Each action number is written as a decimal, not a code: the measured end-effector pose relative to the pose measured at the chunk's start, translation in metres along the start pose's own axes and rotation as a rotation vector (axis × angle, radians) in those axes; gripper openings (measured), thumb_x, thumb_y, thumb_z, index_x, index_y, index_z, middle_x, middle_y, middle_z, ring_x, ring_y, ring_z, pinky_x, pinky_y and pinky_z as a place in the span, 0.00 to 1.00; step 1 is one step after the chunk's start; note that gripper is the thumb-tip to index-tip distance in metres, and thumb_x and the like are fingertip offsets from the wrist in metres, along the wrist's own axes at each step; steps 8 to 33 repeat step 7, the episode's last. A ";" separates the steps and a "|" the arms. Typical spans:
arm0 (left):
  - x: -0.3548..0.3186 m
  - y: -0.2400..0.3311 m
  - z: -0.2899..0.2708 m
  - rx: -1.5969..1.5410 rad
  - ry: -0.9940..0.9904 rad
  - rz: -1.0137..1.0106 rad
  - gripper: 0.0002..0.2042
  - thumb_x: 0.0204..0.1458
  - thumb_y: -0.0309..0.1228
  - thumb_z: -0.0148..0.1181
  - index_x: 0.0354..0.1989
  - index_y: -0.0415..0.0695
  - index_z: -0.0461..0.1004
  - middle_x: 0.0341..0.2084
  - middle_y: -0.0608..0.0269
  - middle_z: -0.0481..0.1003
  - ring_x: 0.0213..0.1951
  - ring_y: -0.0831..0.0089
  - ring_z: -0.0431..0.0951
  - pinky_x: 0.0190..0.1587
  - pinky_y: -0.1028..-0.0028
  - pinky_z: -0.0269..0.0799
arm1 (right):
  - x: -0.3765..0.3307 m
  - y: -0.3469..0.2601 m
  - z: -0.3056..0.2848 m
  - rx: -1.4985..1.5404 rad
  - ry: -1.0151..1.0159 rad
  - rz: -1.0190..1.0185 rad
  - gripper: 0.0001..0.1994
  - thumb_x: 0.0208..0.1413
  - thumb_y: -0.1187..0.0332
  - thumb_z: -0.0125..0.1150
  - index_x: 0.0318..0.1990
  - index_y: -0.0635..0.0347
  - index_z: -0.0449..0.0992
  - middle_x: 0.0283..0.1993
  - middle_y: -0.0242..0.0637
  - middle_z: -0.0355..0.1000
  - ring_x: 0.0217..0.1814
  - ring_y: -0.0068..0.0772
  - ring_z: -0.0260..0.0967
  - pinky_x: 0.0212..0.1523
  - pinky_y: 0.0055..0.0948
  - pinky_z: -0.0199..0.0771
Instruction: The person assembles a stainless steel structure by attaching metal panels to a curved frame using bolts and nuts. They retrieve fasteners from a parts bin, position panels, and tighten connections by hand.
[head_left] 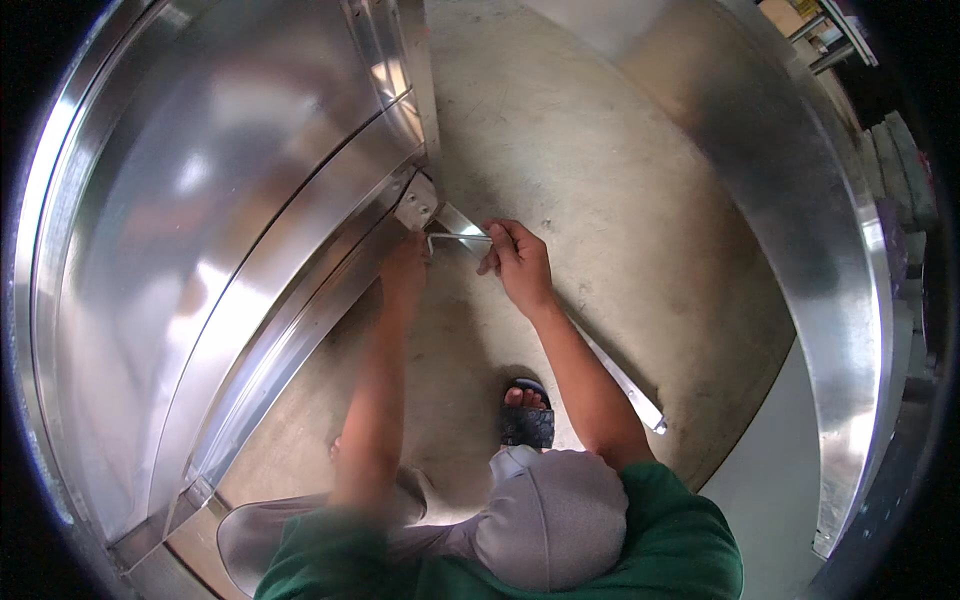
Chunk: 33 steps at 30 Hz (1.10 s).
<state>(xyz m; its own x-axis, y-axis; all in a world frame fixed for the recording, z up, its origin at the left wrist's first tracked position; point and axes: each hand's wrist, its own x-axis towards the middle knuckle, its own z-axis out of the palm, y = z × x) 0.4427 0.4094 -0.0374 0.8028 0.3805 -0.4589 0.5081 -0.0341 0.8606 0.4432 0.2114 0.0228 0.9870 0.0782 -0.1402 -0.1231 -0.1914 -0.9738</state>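
My right hand (515, 260) is closed round the long arm of a bent metal rod that looks like a hex key (458, 237). The rod's bent end meets the fingers of my left hand (404, 265), which is slightly blurred. Those fingers are drawn together just below a pale metal bracket (416, 202) with small holes, at the corner of a steel frame (310, 330). What they pinch is hidden. From beside the bracket, a narrow metal bar (625, 385) runs under my right hand and forearm towards the lower right.
Large shiny steel panels (200, 190) stand along the left. A curved-looking steel panel (800, 220) rises on the right, with stacked material (895, 165) beyond. Below lies a concrete floor (640, 200), where my sandalled foot (527, 415) rests.
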 end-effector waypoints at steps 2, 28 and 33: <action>-0.020 -0.006 0.001 -0.175 -0.067 -0.097 0.24 0.65 0.49 0.51 0.37 0.38 0.81 0.26 0.61 0.79 0.26 0.71 0.75 0.32 0.70 0.70 | -0.014 0.029 0.016 0.101 -0.022 -0.009 0.14 0.70 0.67 0.50 0.56 0.64 0.75 0.34 0.33 0.79 0.37 0.21 0.77 0.38 0.24 0.73; 0.005 -0.013 -0.017 0.291 -0.042 0.293 0.22 0.64 0.52 0.52 0.47 0.46 0.81 0.28 0.63 0.80 0.27 0.63 0.78 0.36 0.63 0.74 | -0.035 0.078 0.064 -0.009 -0.170 0.008 0.23 0.69 0.67 0.54 0.69 0.57 0.65 0.55 0.43 0.77 0.49 0.38 0.79 0.59 0.32 0.72; 0.005 -0.013 -0.017 0.291 -0.042 0.293 0.22 0.64 0.52 0.52 0.47 0.46 0.81 0.28 0.63 0.80 0.27 0.63 0.78 0.36 0.63 0.74 | -0.035 0.078 0.064 -0.009 -0.170 0.008 0.23 0.69 0.67 0.54 0.69 0.57 0.65 0.55 0.43 0.77 0.49 0.38 0.79 0.59 0.32 0.72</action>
